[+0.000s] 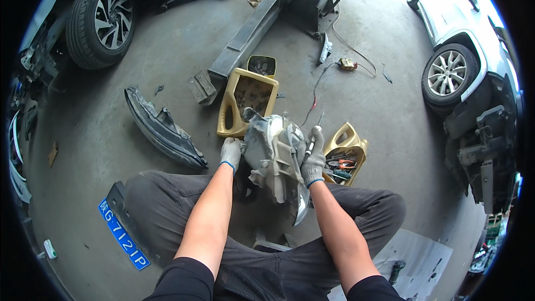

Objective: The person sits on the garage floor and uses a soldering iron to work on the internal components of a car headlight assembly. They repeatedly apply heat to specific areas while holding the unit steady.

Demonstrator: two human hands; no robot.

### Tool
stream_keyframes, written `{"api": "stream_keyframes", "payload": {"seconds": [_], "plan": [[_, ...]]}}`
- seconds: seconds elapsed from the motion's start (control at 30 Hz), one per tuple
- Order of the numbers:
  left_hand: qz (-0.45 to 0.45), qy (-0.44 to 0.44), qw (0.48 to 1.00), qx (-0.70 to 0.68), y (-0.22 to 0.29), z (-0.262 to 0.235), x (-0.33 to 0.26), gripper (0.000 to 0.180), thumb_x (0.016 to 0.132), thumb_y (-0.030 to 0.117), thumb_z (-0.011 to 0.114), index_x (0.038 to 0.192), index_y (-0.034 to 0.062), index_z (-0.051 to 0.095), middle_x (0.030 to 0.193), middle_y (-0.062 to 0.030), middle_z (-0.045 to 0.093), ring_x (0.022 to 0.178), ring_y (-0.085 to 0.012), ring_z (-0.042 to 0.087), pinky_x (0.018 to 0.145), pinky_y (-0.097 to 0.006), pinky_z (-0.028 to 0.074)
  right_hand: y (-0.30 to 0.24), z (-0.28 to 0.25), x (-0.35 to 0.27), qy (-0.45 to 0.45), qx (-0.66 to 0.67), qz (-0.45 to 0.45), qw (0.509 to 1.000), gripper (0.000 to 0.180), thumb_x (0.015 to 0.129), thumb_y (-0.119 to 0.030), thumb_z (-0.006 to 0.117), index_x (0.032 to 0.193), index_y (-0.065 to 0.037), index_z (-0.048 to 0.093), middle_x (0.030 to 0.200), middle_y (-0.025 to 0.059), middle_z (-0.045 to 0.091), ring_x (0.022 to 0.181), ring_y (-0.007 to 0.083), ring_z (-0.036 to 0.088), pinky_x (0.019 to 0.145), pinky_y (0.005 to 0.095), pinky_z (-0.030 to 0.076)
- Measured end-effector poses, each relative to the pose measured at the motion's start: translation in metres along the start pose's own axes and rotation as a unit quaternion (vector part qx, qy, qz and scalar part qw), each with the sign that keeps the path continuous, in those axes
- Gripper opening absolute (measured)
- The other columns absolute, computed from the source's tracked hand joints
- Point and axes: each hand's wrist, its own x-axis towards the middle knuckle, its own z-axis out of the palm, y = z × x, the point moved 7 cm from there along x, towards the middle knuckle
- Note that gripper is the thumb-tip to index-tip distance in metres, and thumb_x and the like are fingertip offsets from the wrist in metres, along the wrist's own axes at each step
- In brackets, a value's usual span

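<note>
Above my lap is a car headlight housing (274, 156), its grey, dusty back and ribs facing up and a clear lens edge at its lower right. My left hand (230, 154), in a pale knit glove with a blue cuff, is closed on the housing's left edge; its fingertips are partly hidden. On the right side, my gloved right hand (314, 161) is closed round a slim tool with a thin tip, which looks like a screwdriver (308, 152), and rests against the housing.
Ahead stands a cut-open gold jug (227, 102) with small parts, beside a small yellow-rimmed tub (262, 66). A gold tool container (362, 156) sits right. Another dark lamp (164, 134) lies left, near a blue plate (123, 235). A lift arm (248, 36) and wired yellow device (348, 64) are beyond.
</note>
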Motion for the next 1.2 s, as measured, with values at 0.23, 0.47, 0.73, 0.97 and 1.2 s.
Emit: {"api": "stream_keyframes", "payload": {"seconds": [0.23,0.47,0.73,0.97,1.2], "plan": [[0.006,0.117,0.973,0.197,0.006,-0.022,-0.008,0.03,0.092,0.027,0.051,0.096,0.0001,0.063,0.087,-0.0204,0.068,0.082,-0.0346,0.066,0.074,-0.043,0.049,-0.042,0.007,-0.031,0.009,-0.068,-0.018,0.998,0.053,0.092,-0.024,0.06,0.14,-0.014,0.04,0.116,0.0219,0.063,0.103,0.0382,0.064,0.088,0.045,0.051],[0.018,0.059,0.94,0.337,0.052,-0.015,-0.039,0.036,0.093,0.032,0.047,0.101,0.0009,0.064,0.104,-0.0265,0.066,0.101,-0.0428,0.062,0.088,-0.048,0.048,-0.043,0.001,-0.063,0.01,0.007,-0.059,0.998,0.05,0.091,-0.014,0.058,0.139,-0.008,0.044,0.118,0.0243,0.061,0.107,0.0414,0.06,0.093,0.0461,0.047],[0.052,0.034,0.914,0.401,0.061,0.014,-0.05,0.035,0.095,0.035,0.048,0.105,0.0044,0.063,0.106,-0.0262,0.066,0.104,-0.045,0.061,0.088,-0.049,0.048,-0.07,-0.041,-0.012,0.067,0.0,-0.2,0.977,0.039,0.092,-0.016,0.058,0.13,-0.006,0.054,0.101,0.0195,0.063,0.092,0.0364,0.061,0.082,0.0447,0.048],[0.049,0.054,0.909,0.411,0.071,0.003,-0.057,0.035,0.094,0.036,0.052,0.103,0.0042,0.063,0.103,-0.0246,0.067,0.101,-0.0427,0.062,0.085,-0.047,0.048,-0.107,-0.067,0.042,-0.173,0.144,-0.155,0.962,0.043,0.091,0.0,0.059,0.133,-0.011,0.055,0.089,0.0048,0.061,0.074,0.013,0.059,0.065,0.0267,0.05],[0.083,-0.014,0.923,0.376,0.044,0.003,-0.041,0.032,0.095,0.035,0.053,0.104,0.0064,0.064,0.104,-0.0233,0.067,0.101,-0.0411,0.063,0.085,-0.047,0.049,-0.074,-0.151,0.133,-0.046,0.221,-0.154,0.962,0.044,0.097,-0.003,0.054,0.14,-0.007,0.047,0.129,0.0154,0.058,0.098,0.0185,0.063,0.085,0.0311,0.053]]}}
